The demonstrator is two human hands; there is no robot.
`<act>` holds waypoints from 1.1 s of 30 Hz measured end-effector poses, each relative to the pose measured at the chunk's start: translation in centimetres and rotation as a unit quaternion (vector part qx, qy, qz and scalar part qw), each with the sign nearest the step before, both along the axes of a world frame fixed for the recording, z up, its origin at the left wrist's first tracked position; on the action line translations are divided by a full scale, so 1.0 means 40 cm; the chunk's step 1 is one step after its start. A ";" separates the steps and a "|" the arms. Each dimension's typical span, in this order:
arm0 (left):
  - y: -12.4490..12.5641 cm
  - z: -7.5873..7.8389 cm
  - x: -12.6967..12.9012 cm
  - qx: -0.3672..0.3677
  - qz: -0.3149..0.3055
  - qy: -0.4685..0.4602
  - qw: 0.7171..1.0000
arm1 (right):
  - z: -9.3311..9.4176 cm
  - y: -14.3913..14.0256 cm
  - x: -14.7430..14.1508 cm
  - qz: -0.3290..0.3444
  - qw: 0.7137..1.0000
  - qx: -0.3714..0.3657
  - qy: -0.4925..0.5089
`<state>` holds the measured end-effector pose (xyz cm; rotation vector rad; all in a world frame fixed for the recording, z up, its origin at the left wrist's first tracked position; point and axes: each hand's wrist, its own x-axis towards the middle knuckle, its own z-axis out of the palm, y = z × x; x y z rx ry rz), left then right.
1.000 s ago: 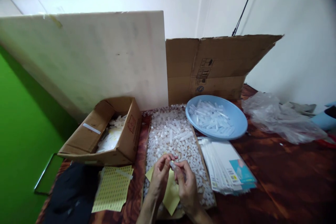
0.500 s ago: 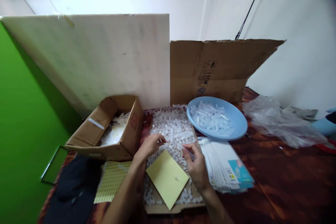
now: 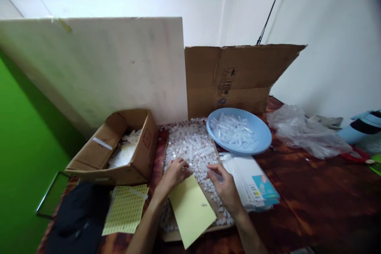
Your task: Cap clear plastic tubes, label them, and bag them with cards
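Note:
My left hand (image 3: pixel 177 171) is over the bed of small white plastic pieces (image 3: pixel 181 137), fingers curled in. What its fingertips hold, if anything, is hidden. To its right, my right hand (image 3: pixel 225 186) has thumb and forefinger pinched, with a clear plastic tube (image 3: pixel 219 177) partly visible along its palm. A yellow card (image 3: pixel 193 212) lies on the pieces between my forearms, one small white piece (image 3: pixel 204 204) resting on it. Several longer clear tubes (image 3: pixel 204 152) lie among the small pieces beyond my hands.
A blue basin (image 3: pixel 263 131) of clear tubes stands at back right, beside flat printed packages (image 3: pixel 253 182). An open cardboard box (image 3: pixel 145 147) is at left, near a yellow sticker sheet (image 3: pixel 125 210) and black cloth (image 3: pixel 80 214). Crumpled clear plastic (image 3: pixel 306 131) lies at far right.
The yellow card has turned and its near corner has shifted left. My left hand has lowered slightly and its fingers are more curled. The whole view has swung a little to the right.

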<state>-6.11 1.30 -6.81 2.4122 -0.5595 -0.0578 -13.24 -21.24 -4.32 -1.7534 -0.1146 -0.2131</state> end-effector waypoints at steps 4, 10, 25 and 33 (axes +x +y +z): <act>0.007 0.052 -0.051 -0.065 0.030 -0.037 0.997 | 0.000 0.006 0.003 0.004 1.000 -0.021 -0.008; -0.007 0.107 -0.123 -0.105 0.022 -0.023 0.994 | -0.009 0.019 0.003 0.060 0.993 -0.081 -0.053; 0.002 0.135 -0.146 -0.258 0.091 -0.024 0.961 | 0.012 0.036 -0.004 0.031 0.987 -0.069 -0.142; -0.016 0.133 -0.165 -0.302 0.091 0.010 0.949 | 0.005 0.060 -0.012 0.066 0.997 0.020 -0.041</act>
